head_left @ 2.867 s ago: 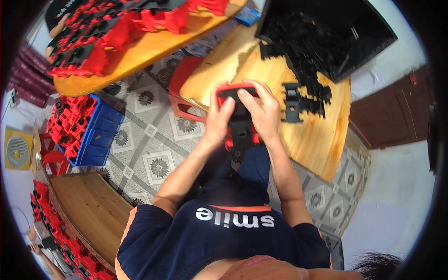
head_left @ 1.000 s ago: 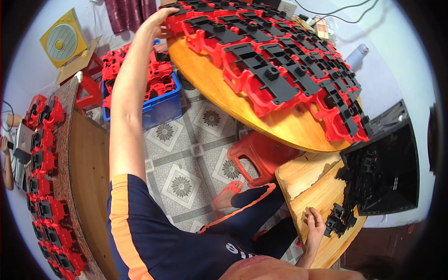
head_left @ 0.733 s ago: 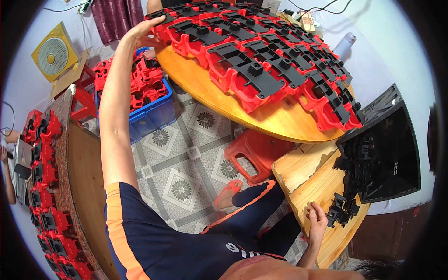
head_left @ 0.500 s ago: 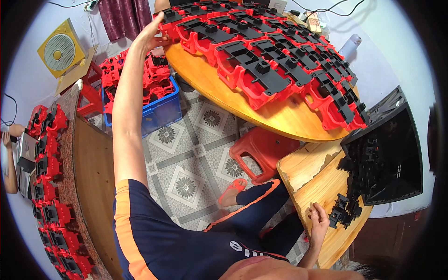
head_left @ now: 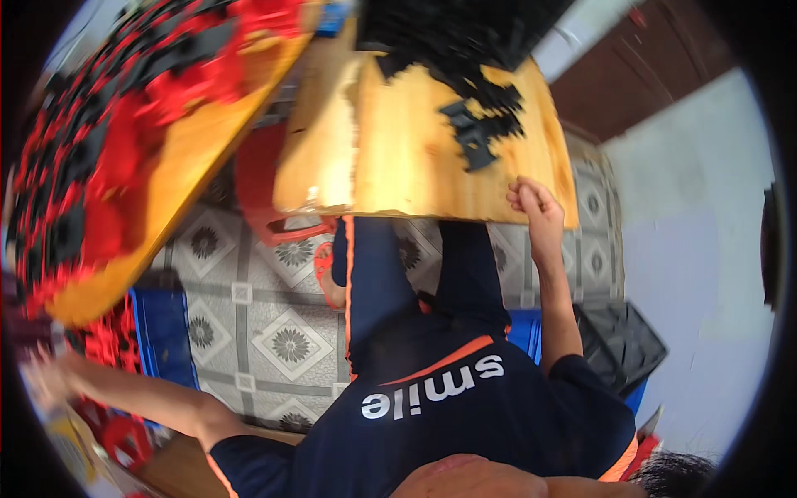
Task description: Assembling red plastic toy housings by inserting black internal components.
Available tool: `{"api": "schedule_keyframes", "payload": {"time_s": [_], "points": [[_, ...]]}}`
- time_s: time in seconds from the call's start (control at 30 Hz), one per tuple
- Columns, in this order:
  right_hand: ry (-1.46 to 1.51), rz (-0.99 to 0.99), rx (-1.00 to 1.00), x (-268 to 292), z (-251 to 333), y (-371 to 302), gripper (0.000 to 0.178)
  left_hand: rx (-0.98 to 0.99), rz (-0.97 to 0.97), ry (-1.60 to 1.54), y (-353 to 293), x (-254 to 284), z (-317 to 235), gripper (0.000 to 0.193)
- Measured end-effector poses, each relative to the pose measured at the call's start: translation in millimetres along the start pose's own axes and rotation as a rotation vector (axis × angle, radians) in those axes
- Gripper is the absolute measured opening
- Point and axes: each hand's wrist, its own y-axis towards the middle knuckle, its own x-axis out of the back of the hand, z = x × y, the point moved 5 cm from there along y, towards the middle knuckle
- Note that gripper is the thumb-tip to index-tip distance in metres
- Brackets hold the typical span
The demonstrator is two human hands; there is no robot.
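From my remote post I look down on a pale wooden desk (head_left: 398,166) with a ragged seam, straight ahead of the worker. A black bin (head_left: 535,25) stands at its far side, and black pieces (head_left: 477,137) spread from it toward the near right. To the far left, an orange-toned desk (head_left: 195,158) carries rows of red-and-black parts (head_left: 91,149), smeared by motion blur. A red stool (head_left: 257,183) sits between the two desks, on a patterned tile floor (head_left: 290,340). A pale wall (head_left: 689,241) closes the right side, with a brown panel (head_left: 635,62) at the far right. On the left, a blue bin (head_left: 162,332) holds red frames (head_left: 108,340).

I see the right hand (head_left: 531,197) at the near right edge of the pale wooden desk, near the black pieces, its fingers loosely curled and nothing showing in it. The left hand (head_left: 50,378) stretches out to the left, near the red frames; it is too blurred for me to tell whether it grips or touches anything.

Half a second ago the left hand was at the edge of the red-and-black parts; now it is well apart from them. My view has swung round, bringing the pale wooden desk to the middle. The right hand remains near the black pieces.
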Motion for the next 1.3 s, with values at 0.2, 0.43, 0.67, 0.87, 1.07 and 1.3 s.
{"api": "schedule_keyframes", "payload": {"time_s": [0.2, 0.43, 0.67, 0.87, 1.07, 1.3], "points": [[0.228, -0.612, -0.067, 136.1, -89.7, -10.8, 0.026, -0.364, 0.231, -0.200, -254.3, -222.7, -203.0, 0.053], [0.628, -1.314, -0.006, 219.3, -157.2, 29.2, 0.030, -0.517, 1.570, -0.442, -575.4, -366.5, -259.3, 0.034], [0.763, -1.513, -0.187, 252.3, -218.0, 84.8, 0.031, -0.729, 1.998, -0.168, -629.1, -386.9, -254.8, 0.038], [0.694, -1.475, -0.439, 244.1, -255.8, 95.6, 0.027, -0.771, 2.053, -0.178, -639.1, -393.9, -254.9, 0.032], [0.512, -1.346, -0.661, 256.0, -281.2, 63.7, 0.026, -0.535, 2.134, -0.007, -643.5, -405.5, -272.5, 0.050], [-0.191, -0.954, -0.755, 308.5, -316.3, -15.2, 0.025, -0.210, 2.047, 0.753, -705.6, -466.6, -370.8, 0.095]]}}
